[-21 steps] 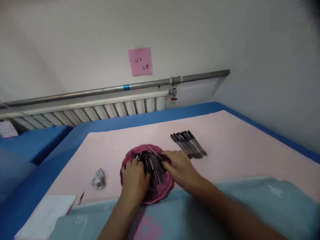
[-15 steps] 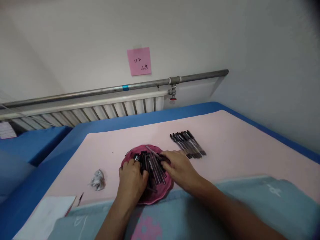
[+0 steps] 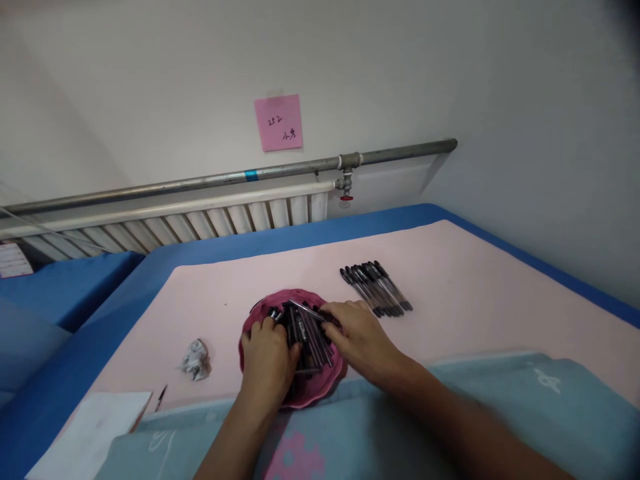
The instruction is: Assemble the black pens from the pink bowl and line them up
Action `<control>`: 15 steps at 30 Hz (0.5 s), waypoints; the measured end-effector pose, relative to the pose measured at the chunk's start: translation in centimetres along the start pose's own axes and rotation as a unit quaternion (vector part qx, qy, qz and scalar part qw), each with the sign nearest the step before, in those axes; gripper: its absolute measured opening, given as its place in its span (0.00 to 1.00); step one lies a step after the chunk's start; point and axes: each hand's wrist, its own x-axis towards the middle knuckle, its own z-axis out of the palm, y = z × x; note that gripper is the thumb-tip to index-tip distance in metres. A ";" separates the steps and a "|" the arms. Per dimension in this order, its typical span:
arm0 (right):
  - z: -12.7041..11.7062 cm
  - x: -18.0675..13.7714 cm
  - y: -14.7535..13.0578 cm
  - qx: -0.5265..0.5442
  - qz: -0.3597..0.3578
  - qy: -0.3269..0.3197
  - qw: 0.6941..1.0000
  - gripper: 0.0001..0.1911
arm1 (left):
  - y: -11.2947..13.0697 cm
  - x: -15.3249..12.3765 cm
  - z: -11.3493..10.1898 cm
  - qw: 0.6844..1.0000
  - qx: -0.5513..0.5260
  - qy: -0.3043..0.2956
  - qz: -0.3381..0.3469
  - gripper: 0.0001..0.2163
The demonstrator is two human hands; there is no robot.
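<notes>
A dark pink round tray (image 3: 320, 387) sits near me on the pink table cover, filled with several black pens (image 3: 306, 333). My left hand (image 3: 267, 363) rests over the tray's left side, fingers curled down among the pens. My right hand (image 3: 357, 337) is at the tray's right side, its fingertips pinching the end of one pen (image 3: 306, 310) that lies across the top of the pile. A neat row of black pens (image 3: 376, 288) lies on the cover just beyond my right hand.
A crumpled silver wrapper (image 3: 194, 359) lies left of the tray. White paper (image 3: 90, 433) and a small pen (image 3: 161, 398) sit at the near left. A teal cloth (image 3: 500, 407) covers the near edge. Radiator and pipe (image 3: 250, 177) run along the wall behind, with a pink note (image 3: 278, 122).
My left hand has shifted slightly within the pile of pens; my right hand stays at the tray's right side with its fingertips on one pen. The view has barely moved.
</notes>
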 end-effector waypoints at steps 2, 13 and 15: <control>0.1 0.0 0.0 0.000 -0.001 0.004 1.000 0.11 | 0.2 0.1 0.0 1.000 0.000 -0.003 0.003 0.15; 0.1 0.0 0.0 0.007 0.005 0.002 1.000 0.11 | 0.7 0.5 0.2 1.000 -0.017 0.002 -0.015 0.14; 0.1 0.0 0.0 0.013 0.003 0.003 1.000 0.11 | 0.6 0.5 0.1 1.000 -0.023 -0.001 -0.014 0.14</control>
